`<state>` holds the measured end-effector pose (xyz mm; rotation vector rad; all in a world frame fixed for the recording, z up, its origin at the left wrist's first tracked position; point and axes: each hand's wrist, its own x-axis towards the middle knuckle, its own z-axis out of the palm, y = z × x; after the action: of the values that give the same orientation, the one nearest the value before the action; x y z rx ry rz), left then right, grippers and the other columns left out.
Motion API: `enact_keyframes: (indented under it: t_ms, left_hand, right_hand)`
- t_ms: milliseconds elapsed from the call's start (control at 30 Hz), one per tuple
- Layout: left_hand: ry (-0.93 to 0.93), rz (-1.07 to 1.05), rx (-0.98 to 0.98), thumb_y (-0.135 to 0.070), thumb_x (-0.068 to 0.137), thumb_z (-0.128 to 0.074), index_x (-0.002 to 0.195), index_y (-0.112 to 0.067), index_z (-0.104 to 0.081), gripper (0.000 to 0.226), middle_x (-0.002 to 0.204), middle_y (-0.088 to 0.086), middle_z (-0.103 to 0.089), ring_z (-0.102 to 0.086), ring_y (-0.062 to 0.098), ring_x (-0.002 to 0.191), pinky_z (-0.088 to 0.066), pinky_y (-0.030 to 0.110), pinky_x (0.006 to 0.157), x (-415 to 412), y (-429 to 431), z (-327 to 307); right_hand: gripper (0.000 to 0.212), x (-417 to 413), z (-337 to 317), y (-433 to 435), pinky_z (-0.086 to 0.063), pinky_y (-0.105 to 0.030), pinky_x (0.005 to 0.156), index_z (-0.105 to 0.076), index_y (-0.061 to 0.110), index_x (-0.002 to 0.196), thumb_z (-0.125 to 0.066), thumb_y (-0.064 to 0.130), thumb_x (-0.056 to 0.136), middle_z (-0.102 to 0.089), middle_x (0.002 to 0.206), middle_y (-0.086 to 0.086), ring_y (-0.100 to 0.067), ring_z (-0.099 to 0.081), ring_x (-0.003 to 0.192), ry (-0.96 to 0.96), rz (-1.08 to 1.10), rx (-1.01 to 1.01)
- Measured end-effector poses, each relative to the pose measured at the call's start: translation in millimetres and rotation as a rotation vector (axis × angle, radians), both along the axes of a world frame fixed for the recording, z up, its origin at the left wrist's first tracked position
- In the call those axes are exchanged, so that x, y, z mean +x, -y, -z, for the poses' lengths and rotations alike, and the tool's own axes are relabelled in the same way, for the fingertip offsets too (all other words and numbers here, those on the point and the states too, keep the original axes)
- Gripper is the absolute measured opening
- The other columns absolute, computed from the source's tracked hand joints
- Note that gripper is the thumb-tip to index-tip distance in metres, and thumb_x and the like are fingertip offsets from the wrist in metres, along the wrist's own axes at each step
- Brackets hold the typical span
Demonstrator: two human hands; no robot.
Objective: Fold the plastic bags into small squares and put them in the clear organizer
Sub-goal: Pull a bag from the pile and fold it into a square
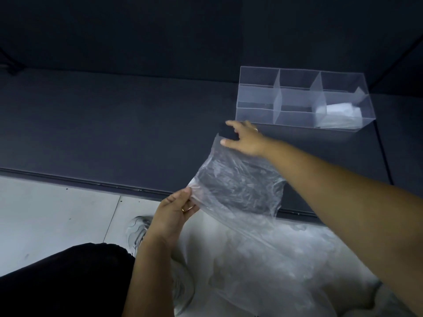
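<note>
One folded bag [338, 110] sits in an end compartment of the clear organizer [256, 98]; your left hand [176, 210] pinches an unfolded plastic bag [238, 184], right hand [246, 141] spread flat on its far edge, a heap [274, 259] waiting

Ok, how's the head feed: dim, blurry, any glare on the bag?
Head view: dim overall, dark table nearly featureless; plastic bag shows soft sheen, no hard glare; clear organizer edges readable; pile of bags at bottom right washed out and soft.
</note>
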<state>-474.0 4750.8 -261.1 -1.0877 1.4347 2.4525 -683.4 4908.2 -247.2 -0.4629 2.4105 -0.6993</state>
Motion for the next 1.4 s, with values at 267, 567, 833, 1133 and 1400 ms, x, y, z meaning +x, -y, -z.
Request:
enact_keyframes:
  t_ms: [267,567,833,1133,1400]
  left_hand:
    - [0.112,-0.124,-0.028,-0.013,0.099,-0.048,0.101,-0.003,-0.067,0.021,0.088,0.007,-0.075,-0.072,0.015,0.077,-0.058,0.026,0.064,6.2,-5.0,4.0]
    - [0.469,-0.157,-0.391,-0.015,0.1,-0.04,0.092,0.001,-0.065,0.031,0.071,0.013,-0.069,-0.06,0.03,0.071,-0.047,0.032,0.066,5.7,-13.7,-3.6]
    - [0.168,0.17,-1.053,-0.037,0.094,-0.056,0.104,-0.004,-0.067,0.036,0.095,0.009,-0.069,-0.061,0.028,0.094,-0.036,0.026,0.073,-61.6,-27.8,-10.2]
    - [0.214,0.222,-1.049,-0.032,0.087,-0.06,0.071,-0.006,-0.069,0.032,0.078,0.012,-0.068,-0.063,0.031,0.075,-0.047,0.032,0.066,-139.8,-15.5,0.8]
    - [0.273,0.13,-0.764,-0.023,0.086,-0.064,0.05,-0.016,-0.055,0.038,0.034,-0.01,-0.052,-0.052,0.015,0.052,-0.047,0.027,0.063,-165.9,-18.2,-1.8]
  right_hand:
    - [0.065,124.7,46.1,21.9,0.01,-0.05,0.115,-0.014,0.024,0.152,-0.02,0.056,0.096,-0.001,0.162,-0.006,-0.027,0.002,0.148,-0.487,0.189,0.258]
    - [0.068,76.2,41.7,-8.4,0.011,-0.053,0.116,-0.002,0.03,0.153,-0.016,0.062,0.096,0.008,0.162,0.0,-0.023,0.013,0.147,-0.373,-0.006,0.316]
    - [0.041,116.6,4.1,-89.6,-0.026,-0.05,0.108,-0.054,0.015,0.13,-0.053,0.036,0.095,-0.049,0.136,-0.01,-0.031,-0.041,0.129,-0.499,0.837,-0.1]
    - [0.046,64.0,11.4,-168.5,-0.027,-0.049,0.103,-0.071,0.02,0.104,-0.049,0.057,0.09,-0.05,0.131,-0.016,-0.037,-0.043,0.123,-0.063,1.119,0.225]
    - [0.02,23.7,11.9,-182.7,-0.053,-0.038,0.08,-0.067,0.009,0.078,-0.061,0.024,0.091,-0.068,0.09,-0.016,-0.029,-0.063,0.085,-0.204,1.182,-0.204]
